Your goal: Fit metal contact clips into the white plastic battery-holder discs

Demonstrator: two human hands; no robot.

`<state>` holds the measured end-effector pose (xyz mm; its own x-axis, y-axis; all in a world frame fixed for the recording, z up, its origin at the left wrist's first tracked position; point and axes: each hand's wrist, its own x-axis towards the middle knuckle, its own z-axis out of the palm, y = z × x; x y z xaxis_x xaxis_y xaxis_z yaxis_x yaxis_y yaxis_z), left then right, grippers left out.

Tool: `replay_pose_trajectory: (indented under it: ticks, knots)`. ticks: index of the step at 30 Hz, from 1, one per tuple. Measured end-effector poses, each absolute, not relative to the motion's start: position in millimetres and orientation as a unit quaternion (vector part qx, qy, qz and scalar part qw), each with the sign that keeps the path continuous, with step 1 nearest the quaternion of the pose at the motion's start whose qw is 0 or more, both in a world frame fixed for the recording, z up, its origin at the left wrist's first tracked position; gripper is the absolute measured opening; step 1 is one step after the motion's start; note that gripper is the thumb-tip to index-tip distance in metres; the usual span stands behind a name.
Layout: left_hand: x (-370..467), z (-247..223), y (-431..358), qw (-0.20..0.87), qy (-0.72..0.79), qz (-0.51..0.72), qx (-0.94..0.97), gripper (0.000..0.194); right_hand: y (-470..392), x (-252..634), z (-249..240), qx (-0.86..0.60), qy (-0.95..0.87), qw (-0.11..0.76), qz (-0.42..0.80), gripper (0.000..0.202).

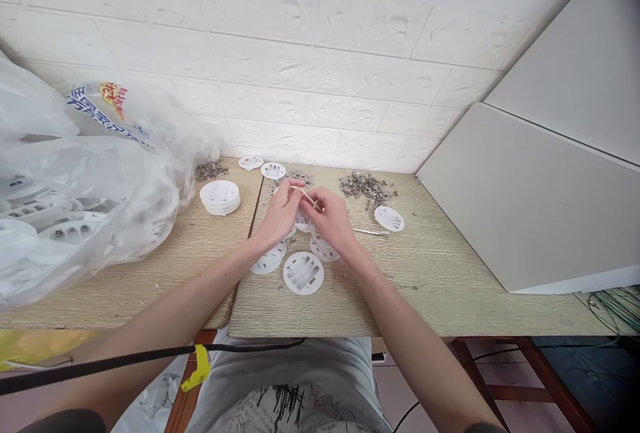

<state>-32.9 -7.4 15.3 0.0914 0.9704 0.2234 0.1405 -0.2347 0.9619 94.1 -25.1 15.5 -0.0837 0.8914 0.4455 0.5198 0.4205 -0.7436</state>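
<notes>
Above the middle of the table, my left hand (281,213) has its fingers closed around the edge of a white disc, mostly hidden by the fingers. Close beside it, my right hand (332,217) pinches a thin light-coloured stick (311,200) that slants toward the left fingertips. Below the hands lie white round plates with slots, one nearest me (303,273), one to its left (269,258) and one to its right (323,248). A silvery rod (370,232) rests right of my right hand.
Small metal pieces (367,188) are heaped at the back, near another disc (389,218). A stack of white discs (220,197) stands left. A big plastic bag (125,200) of discs fills the far left. Grey panels (540,200) lean at right; a black cable (125,359) crosses in front.
</notes>
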Motion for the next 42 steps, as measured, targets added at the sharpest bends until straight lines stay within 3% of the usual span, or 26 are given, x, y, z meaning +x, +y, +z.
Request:
replay_pose_trajectory:
  ticks: [5,10,13,22,27,31,35,42]
  knots:
    - [-37,16,-6,0.429,0.426,0.503,0.618,0.021,-31,89,17,-0.493,-0.714,0.458,0.192,0.014]
    - [-39,24,-7,0.388,0.442,0.514,0.624,0.018,-30,94,22,-0.469,-0.629,0.511,0.350,0.022]
    - [-39,30,-9,0.439,0.449,0.502,0.595,0.016,-27,102,27,-0.461,-0.548,0.553,0.426,0.029]
    - [-42,26,-2,0.477,0.454,0.452,0.601,0.017,-20,119,29,-0.499,-0.462,0.549,0.487,0.038]
    - [-43,19,2,0.387,0.430,0.381,0.721,0.015,-20,145,36,-0.532,-0.512,0.470,0.483,0.033]
    - [-42,17,-1,0.233,0.395,0.325,0.827,0.020,-22,158,41,-0.578,-0.530,0.417,0.460,0.027]
    - [-39,17,-10,0.119,0.350,0.243,0.897,0.029,-22,154,39,-0.571,-0.543,0.426,0.444,0.027]
    - [-34,11,-18,0.096,0.362,0.184,0.909,0.038,-20,142,33,-0.528,-0.564,0.474,0.422,0.028]
